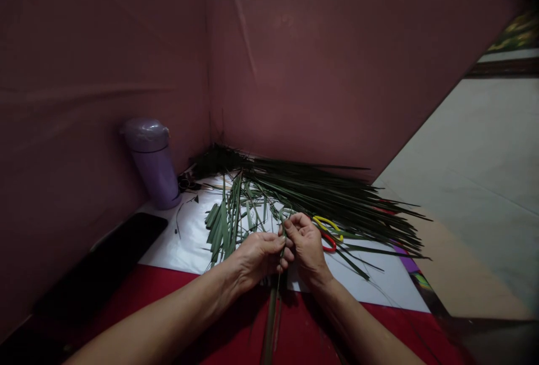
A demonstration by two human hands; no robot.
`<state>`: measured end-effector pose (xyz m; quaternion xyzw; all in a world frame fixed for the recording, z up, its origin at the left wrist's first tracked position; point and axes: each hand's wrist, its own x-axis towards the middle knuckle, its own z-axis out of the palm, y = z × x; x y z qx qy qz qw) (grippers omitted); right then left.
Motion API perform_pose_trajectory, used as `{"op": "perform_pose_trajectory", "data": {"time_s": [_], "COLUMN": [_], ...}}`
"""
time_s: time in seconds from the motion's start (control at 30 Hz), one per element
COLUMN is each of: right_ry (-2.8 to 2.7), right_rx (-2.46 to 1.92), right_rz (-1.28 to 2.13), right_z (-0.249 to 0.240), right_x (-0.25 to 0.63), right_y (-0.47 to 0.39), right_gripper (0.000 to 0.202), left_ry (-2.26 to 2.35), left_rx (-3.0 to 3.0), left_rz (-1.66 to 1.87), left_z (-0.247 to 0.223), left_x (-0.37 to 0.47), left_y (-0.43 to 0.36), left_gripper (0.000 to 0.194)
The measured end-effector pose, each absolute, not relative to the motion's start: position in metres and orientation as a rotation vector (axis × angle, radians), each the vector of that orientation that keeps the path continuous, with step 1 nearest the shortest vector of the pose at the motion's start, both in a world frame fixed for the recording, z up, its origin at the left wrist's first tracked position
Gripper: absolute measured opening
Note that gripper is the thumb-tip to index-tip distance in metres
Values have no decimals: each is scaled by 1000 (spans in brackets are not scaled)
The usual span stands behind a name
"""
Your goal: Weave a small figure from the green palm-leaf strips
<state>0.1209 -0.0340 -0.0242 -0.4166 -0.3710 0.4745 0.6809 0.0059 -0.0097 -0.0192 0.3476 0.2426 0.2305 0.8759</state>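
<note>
My left hand (pixel 260 257) and my right hand (pixel 308 246) meet over the front of a white sheet (pixel 362 269), fingers closed in a pinch. Between them runs a thin green leaf strip (pixel 283 235), gripped by both. Below my hands a brownish-green stalk (pixel 269 331) points toward me; whether it joins the strip is hidden by my fingers. Right beside my right hand lie scissors with yellow and red handles (pixel 328 227), their blades out of sight. Cut green leaf pieces (pixel 219 227) lie beyond my left hand.
A large bundle of long, narrow leaves (pixel 337 191) stretches along the back. At the left stand a purple tumbler (pixel 155 171) and a flat black slab (pixel 113 258). Red cloth (pixel 168 303) covers the near surface. Pinkish walls (pixel 295 73) enclose the corner.
</note>
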Motion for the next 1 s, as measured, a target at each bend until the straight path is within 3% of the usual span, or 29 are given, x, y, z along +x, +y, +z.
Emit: {"op": "perform_pose_trajectory", "data": {"time_s": [0.53,1.0], "right_ry": [-808,-1108], "right_rx": [-953,-1313], "right_rz": [1071,306], "right_z": [-24,-17], "right_x": [124,121], "right_y": [-33,-46], "right_gripper": [23,13], "left_ry": [610,661], "left_rx": [954,1181], "left_rz": [631,790], "left_z": [-14,-4], "left_x": [8,4], "left_y": [-11,-12], "left_gripper": [17,25]}}
